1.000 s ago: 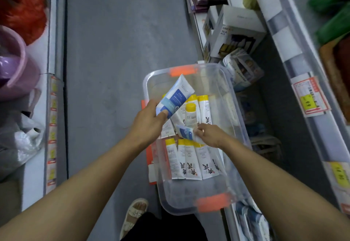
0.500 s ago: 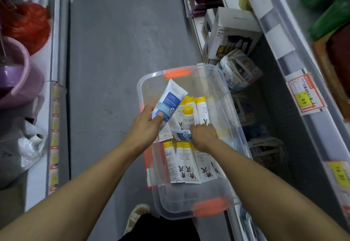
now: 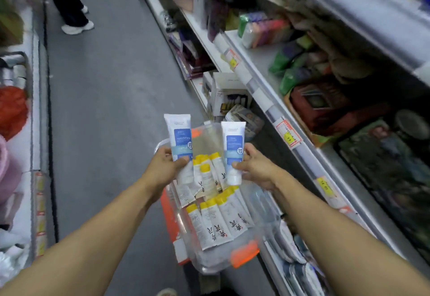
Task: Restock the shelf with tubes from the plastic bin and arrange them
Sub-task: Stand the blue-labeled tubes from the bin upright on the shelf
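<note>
- Left shelf [image 3: 28,132]: a blurred rack with red and pink goods along the aisle edge, no part in this step
- Left hand [image 3: 162,167]: fingers and thumb curled round the lower half of a blue-and-white tube [image 3: 180,146], held upright, crimped end up, above the bin's left side
- Bin [image 3: 209,265]: clear plastic with orange latches, low between the two arms by the foot of the right shelving; many yellow-capped tubes [image 3: 216,223] lie inside in rough rows, so plenty of stock is left to move
- Right hand [image 3: 253,167]: thumb and fingers pinch a second tube [image 3: 233,153] of the same kind near its cap, also upright, just right of the first and apart from it
- Right shelf [image 3: 263,60]: tiered racks with price tags on the rails, holding packets and boxes; much of it is blurred
- Step, as I judge it: both tubes are lifted out of the bin and on their way to the shelf
- Next move calls for finding the matching slot on the right, carrying each tube there without squeezing it, and setting them side by side, labels facing out
</note>
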`<action>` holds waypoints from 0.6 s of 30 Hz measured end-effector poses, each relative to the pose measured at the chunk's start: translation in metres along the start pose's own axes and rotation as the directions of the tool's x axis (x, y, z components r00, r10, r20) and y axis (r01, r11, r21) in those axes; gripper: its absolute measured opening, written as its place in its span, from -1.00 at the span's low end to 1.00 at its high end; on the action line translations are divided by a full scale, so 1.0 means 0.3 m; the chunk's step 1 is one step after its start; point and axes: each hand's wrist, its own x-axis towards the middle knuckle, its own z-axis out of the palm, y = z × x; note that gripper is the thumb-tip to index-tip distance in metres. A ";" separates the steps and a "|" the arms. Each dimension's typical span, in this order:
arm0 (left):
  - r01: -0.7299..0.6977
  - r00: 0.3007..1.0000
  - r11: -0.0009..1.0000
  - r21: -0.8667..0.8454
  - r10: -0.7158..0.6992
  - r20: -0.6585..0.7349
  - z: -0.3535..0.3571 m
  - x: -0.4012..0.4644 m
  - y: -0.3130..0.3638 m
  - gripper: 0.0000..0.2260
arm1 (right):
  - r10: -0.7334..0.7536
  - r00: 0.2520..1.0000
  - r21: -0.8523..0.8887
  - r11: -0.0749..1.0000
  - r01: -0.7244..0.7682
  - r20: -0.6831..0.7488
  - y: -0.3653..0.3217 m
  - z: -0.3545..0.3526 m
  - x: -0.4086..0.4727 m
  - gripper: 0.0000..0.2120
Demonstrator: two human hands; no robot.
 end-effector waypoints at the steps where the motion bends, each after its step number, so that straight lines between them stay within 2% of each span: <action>1: -0.012 0.999 1.000 0.017 0.011 0.037 -0.008 -0.020 0.026 -0.76 | -0.035 0.999 0.012 0.999 0.036 -0.032 -0.024 0.005 -0.041 -0.58; 5: -0.090 0.982 0.989 0.115 0.070 0.174 -0.034 -0.094 0.139 -0.72 | -0.203 0.951 -0.029 0.979 0.202 -0.231 -0.118 0.028 -0.222 -0.48; 8: -0.225 0.951 0.958 0.180 0.176 0.254 -0.022 -0.169 0.227 -0.71 | -0.288 0.890 -0.041 0.955 0.293 -0.354 -0.177 0.039 -0.376 -0.45; 12: -0.423 0.862 0.880 0.214 0.318 0.394 0.011 -0.286 0.339 -0.65 | -0.377 0.792 -0.085 0.919 0.386 -0.480 -0.228 0.041 -0.586 -0.31; 18: -0.604 0.734 0.766 0.221 0.426 0.529 0.091 -0.446 0.477 -0.62 | -0.465 0.593 -0.233 0.874 0.427 -0.657 -0.279 0.026 -0.888 -0.37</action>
